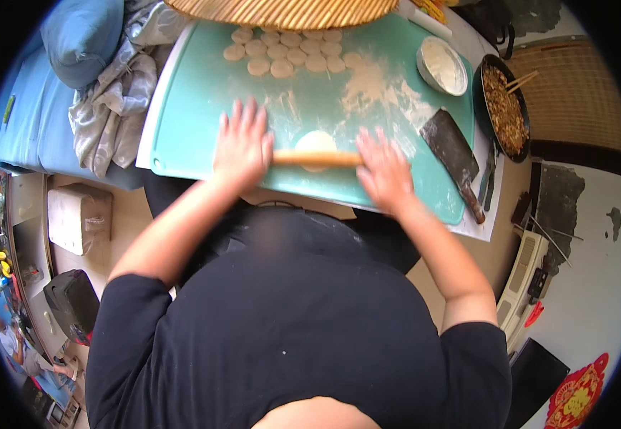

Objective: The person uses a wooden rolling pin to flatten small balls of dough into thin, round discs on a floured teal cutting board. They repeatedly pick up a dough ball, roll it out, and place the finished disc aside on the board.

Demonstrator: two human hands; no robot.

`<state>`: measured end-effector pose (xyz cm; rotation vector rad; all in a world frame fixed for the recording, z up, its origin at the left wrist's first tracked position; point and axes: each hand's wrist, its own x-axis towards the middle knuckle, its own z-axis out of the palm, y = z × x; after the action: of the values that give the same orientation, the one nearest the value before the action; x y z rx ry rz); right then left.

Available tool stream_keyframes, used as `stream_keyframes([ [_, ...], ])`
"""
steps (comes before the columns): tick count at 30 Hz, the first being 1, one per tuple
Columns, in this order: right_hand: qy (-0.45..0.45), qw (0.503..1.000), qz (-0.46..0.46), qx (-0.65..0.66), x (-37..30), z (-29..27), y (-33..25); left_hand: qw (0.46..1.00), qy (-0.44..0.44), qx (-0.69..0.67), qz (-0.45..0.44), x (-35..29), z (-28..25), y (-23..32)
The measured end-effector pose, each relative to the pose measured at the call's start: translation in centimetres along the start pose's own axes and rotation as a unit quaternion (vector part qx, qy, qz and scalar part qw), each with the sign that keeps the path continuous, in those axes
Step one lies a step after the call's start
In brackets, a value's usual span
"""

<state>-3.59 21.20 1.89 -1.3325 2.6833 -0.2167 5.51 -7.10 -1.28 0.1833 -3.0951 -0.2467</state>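
A wooden rolling pin lies across a round piece of dough near the front of the green board. On the pin's left end rests my left hand, fingers stretched forward and apart. My right hand presses the other end with its palm, its fingers also stretched out. Neither hand wraps round the pin. Several small flattened dough pieces sit in rows at the far side of the board. Loose flour is spread to their right.
A cleaver lies at the board's right side, near a bowl of flour. Beyond stands a pan of chopped filling with chopsticks. A woven tray overhangs the far edge. Crumpled cloth lies left.
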Motion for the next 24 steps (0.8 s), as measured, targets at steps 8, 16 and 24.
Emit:
stream_keyframes([
  [8, 0.015, 0.998, 0.057, -0.023, -0.1, 1.9, 2.2, 0.996, 0.079, -0.001, 0.040, 1.8, -1.5, 1.1],
  [16, 0.037, 0.997, 0.061, -0.006, 3.7, -0.4, 2.1, 0.990, 0.133, 0.000, -0.056, 4.4, 0.9, -0.9],
  [24, -0.018, 0.999, -0.029, -0.010, -4.3, 1.3, -0.9, 0.998, 0.041, 0.045, 0.012, -3.1, -0.1, 0.9],
])
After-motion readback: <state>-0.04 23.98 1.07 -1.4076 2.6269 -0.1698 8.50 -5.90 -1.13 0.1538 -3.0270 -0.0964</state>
